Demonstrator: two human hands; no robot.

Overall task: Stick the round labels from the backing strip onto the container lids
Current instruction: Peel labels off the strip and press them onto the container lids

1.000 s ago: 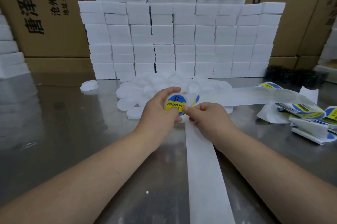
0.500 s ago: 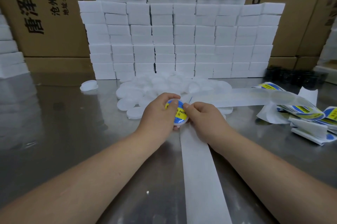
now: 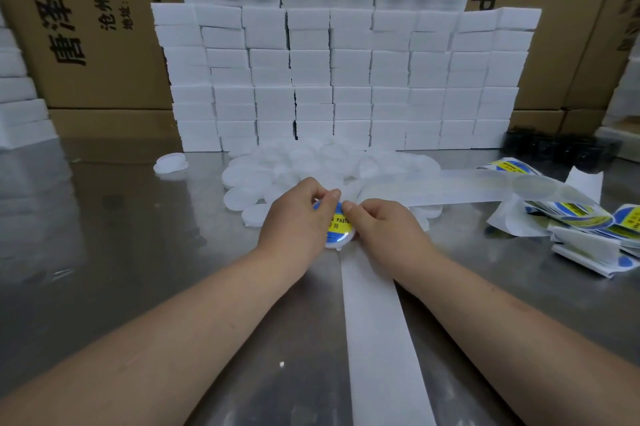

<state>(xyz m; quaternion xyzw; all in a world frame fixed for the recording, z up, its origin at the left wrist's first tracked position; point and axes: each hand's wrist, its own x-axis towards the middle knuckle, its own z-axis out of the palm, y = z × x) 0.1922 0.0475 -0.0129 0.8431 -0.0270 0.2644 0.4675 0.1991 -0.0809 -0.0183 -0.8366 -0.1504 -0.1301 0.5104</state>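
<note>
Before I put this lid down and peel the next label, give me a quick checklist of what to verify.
1. Label on the lid: ok, it sits on the lid's face with white rim showing below.
2. Label pressed flat all round: cannot tell, the left hand and right hand cover much of it.
3. Grip: ok, the left hand's fingers curl round the lid and the right thumb is at its edge.
4. Plain lids at hand: ok, a pile lies just behind the hands.
5. More labels: ok, a folded label strip lies on the right.
</note>
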